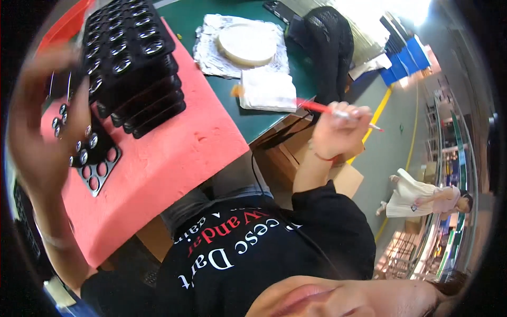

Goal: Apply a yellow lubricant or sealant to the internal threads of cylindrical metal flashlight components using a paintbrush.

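Observation:
My right hand (343,124) is closed round a thin brush (314,106) with a red handle. Its yellowish tip points left, over a folded white cloth (268,91). At the left, my left hand (50,127) is raised and blurred, fingers curved and apart from the thumb. Dark shapes show between them; I cannot make out whether any is touched. Beside it stands a stack of black trays (142,68) with shiny round pieces in their wells. Partly behind this hand lies a black plate with round holes (100,171), several of them holding shiny round pieces.
A pink foam sheet (206,140) covers the near part of the green table (182,18). A round whitish disc (247,44) rests on crumpled foil-like wrapping (206,53). A black mesh-like item (330,42) is at the table's right. Another person (422,201) stands far right.

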The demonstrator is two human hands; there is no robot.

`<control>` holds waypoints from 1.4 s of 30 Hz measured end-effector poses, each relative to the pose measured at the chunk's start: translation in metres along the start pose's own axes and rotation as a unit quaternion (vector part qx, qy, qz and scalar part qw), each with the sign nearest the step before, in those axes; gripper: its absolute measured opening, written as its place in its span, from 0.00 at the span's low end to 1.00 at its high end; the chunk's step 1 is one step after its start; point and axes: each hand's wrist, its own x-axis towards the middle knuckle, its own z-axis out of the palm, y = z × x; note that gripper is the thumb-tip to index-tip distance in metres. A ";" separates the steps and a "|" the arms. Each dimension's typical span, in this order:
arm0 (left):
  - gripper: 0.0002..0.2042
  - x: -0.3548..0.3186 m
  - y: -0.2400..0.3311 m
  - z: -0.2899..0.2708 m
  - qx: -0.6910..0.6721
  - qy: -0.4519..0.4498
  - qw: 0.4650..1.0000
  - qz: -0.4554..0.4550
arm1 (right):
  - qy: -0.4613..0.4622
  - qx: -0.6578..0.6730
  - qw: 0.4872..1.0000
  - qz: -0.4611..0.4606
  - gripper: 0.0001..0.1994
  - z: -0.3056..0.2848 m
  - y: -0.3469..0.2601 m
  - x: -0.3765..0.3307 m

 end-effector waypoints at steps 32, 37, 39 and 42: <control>0.12 -0.108 0.012 0.023 -0.286 -0.075 0.849 -0.439 | 0.038 -0.091 0.995 0.033 0.13 0.002 0.042 0.044; 0.12 -0.104 0.011 0.017 -0.325 -0.038 0.827 -0.457 | -0.050 0.061 0.985 0.153 0.14 0.031 0.048 -0.016; 0.11 -0.102 0.013 0.013 -0.334 -0.034 0.825 -0.455 | -0.116 0.050 0.979 0.162 0.14 0.040 0.058 -0.039; 0.11 -0.106 0.009 0.016 -0.338 -0.022 0.829 -0.445 | -0.130 0.017 0.977 0.170 0.16 0.056 0.065 -0.063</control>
